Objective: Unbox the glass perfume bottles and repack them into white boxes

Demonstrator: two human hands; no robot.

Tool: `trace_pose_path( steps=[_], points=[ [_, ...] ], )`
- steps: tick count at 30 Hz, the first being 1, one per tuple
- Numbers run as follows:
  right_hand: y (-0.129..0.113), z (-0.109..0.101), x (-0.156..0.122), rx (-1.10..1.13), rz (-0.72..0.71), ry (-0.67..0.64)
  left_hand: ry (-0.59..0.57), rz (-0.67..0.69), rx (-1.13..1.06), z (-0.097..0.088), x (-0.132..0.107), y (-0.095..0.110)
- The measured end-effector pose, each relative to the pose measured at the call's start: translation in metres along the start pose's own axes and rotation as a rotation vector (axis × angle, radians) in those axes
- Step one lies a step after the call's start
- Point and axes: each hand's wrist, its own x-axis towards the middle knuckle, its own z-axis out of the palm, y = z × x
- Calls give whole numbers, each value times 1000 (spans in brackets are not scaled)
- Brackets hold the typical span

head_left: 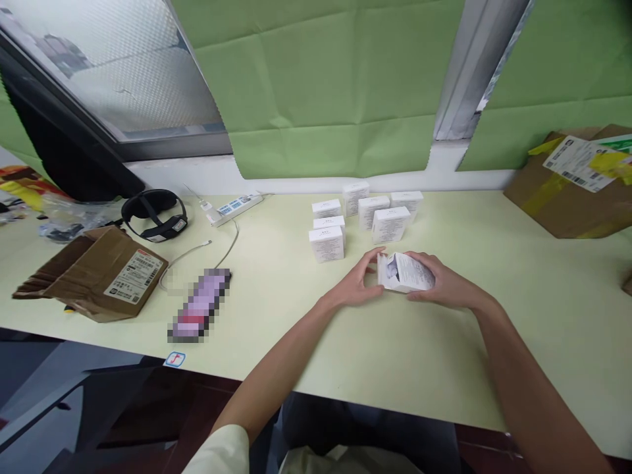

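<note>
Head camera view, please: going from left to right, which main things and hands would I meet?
Open-flapped carton, phone, left hand, held white box, right hand, yellow-taped carton.

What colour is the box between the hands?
The box is mostly white, shown best in the head view.

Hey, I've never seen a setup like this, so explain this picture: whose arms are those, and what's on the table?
No machine here: a head-worn camera looks down at the wearer's own bare hands. The right hand grips one end of a small white box; the left hand holds its open end. Seven similar boxes stand behind it on the table. To the left are a phone, blurred out, a brown carton, a black headset and a power strip.
</note>
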Motion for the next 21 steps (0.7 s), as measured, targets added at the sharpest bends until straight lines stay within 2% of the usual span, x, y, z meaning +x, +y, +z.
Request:
trace_pose_path(
  steps=[2,5,14,18,21],
  points=[
    [4,0,0,-5,13,4,13,68,108,0,0,-2],
    [6,2,1,-17,16,5,31,72,250,1,0,-5],
    [-2,3,1,-58,-9,12,90,129,414,4,2,-7],
    [-5,4,2,-84,-13,9,70,138,445,3,2,-8],
    [-7,5,3,-102,-22,24,15,130,457,4,2,-6]
  ],
)
